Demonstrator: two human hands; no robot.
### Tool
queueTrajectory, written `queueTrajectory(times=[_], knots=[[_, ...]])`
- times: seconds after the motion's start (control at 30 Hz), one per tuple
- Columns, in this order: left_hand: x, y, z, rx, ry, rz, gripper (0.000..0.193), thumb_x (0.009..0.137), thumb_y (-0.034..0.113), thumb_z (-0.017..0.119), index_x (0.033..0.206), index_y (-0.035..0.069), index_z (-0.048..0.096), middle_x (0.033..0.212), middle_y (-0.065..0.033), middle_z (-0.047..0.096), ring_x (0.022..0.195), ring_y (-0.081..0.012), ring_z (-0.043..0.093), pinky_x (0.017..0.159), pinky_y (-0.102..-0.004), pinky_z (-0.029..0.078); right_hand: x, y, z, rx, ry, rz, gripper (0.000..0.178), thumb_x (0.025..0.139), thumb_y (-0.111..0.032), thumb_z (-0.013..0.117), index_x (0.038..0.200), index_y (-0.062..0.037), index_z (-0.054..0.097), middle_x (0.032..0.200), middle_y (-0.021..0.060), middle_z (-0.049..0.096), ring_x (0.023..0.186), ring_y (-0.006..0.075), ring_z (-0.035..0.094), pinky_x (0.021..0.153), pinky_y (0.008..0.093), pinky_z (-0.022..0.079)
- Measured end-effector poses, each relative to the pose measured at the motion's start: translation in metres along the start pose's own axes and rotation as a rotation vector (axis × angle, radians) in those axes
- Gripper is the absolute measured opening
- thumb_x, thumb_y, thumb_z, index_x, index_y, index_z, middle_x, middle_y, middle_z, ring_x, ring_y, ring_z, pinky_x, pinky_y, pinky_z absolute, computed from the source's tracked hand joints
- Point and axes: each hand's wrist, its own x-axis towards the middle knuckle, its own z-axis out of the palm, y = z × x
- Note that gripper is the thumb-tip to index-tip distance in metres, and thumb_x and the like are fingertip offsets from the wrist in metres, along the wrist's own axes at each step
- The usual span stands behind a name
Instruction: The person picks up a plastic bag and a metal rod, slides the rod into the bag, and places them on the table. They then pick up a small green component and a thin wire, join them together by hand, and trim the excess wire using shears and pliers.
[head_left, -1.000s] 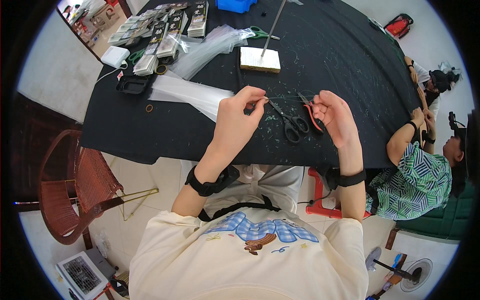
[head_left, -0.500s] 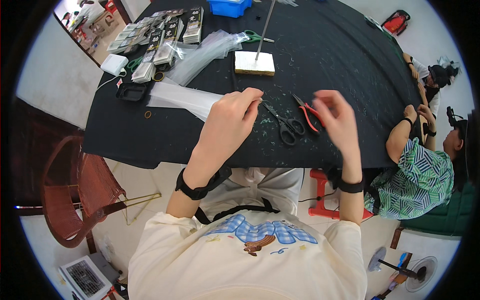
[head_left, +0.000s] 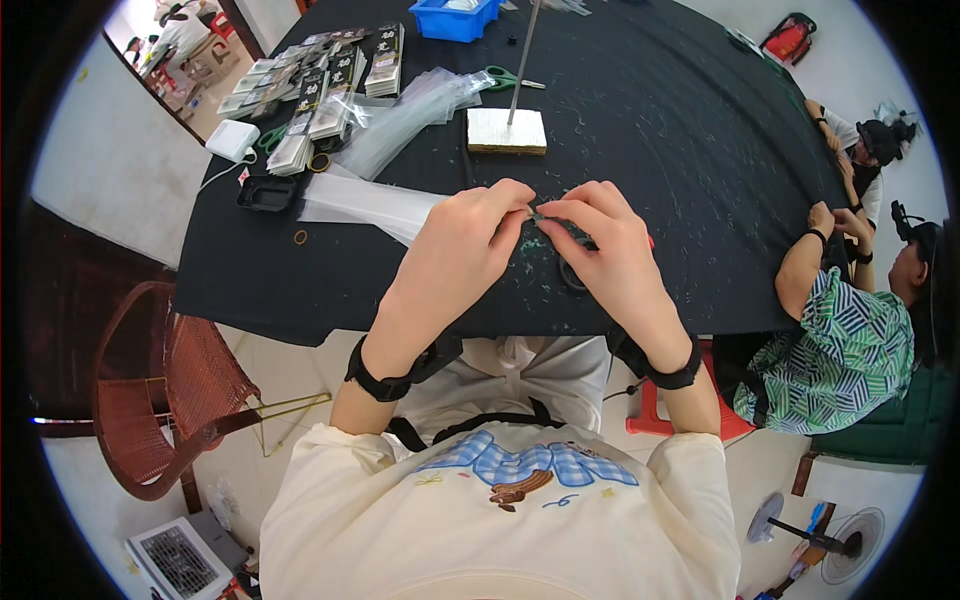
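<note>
Pinching from both sides, the left hand (head_left: 455, 255) and right hand (head_left: 610, 255) meet fingertip to fingertip, each grip pressed together on one small dark piece (head_left: 537, 214) held just above the black bench (head_left: 680, 150). Under the right hand, dark scissor handles (head_left: 572, 272) lie on the bench. Beyond the left hand lies a stack of clear plastic sleeves (head_left: 365, 200). Farther out stands a pale wooden block (head_left: 507, 131) with an upright metal rod (head_left: 524, 55). Farthest, a blue tray (head_left: 455, 18) and rows of dark packets (head_left: 320, 85).
</note>
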Motion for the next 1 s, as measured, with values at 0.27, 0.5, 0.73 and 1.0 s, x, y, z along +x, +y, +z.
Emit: queueTrajectory(times=[0.27, 0.5, 0.73, 1.0], knots=[[0.002, 0.0, 0.004, -0.162, -0.007, -0.098, 0.013, 0.076, 0.0, 0.058, 0.089, -0.003, 0.057, 0.077, -0.0127, 0.065, 0.072, -0.0222, 0.065, 0.062, -0.0267, 0.049, -0.003, 0.008, 0.007, -0.215, 0.093, -0.267, 0.018, 0.069, -0.002, 0.063, 0.086, -0.0009, 0.059, 0.079, 0.0051, 0.05, 0.073, 0.0194, 0.05, 0.063, 0.0307, 0.042], [0.002, 0.0, 0.004, -0.271, -0.021, -0.172, 0.014, 0.076, 0.002, 0.059, 0.089, -0.004, 0.058, 0.077, -0.0117, 0.066, 0.069, -0.018, 0.065, 0.062, -0.0242, 0.048, -0.004, 0.012, 0.005, -0.277, 0.057, -0.362, 0.018, 0.065, -0.001, 0.063, 0.082, 0.0001, 0.058, 0.076, 0.0047, 0.047, 0.07, 0.0184, 0.048, 0.062, 0.0296, 0.041], [0.001, 0.0, 0.003, -0.317, -0.052, -0.236, 0.017, 0.076, 0.005, 0.061, 0.091, -0.004, 0.059, 0.077, -0.0107, 0.066, 0.069, -0.0155, 0.064, 0.063, -0.0232, 0.047, -0.003, 0.016, 0.003, -0.291, 0.046, -0.407, 0.017, 0.065, 0.0, 0.062, 0.082, -0.0005, 0.056, 0.074, 0.0051, 0.046, 0.07, 0.0186, 0.048, 0.062, 0.0296, 0.041], [0.0, 0.002, -0.001, -0.342, -0.079, -0.258, 0.013, 0.078, 0.007, 0.06, 0.087, -0.002, 0.063, 0.075, -0.0075, 0.065, 0.07, -0.0105, 0.061, 0.064, -0.0211, 0.046, -0.003, 0.015, 0.0, -0.158, 0.043, -0.319, 0.016, 0.069, -0.002, 0.062, 0.084, -0.0013, 0.057, 0.08, 0.0052, 0.05, 0.073, 0.0192, 0.051, 0.063, 0.0305, 0.042]])
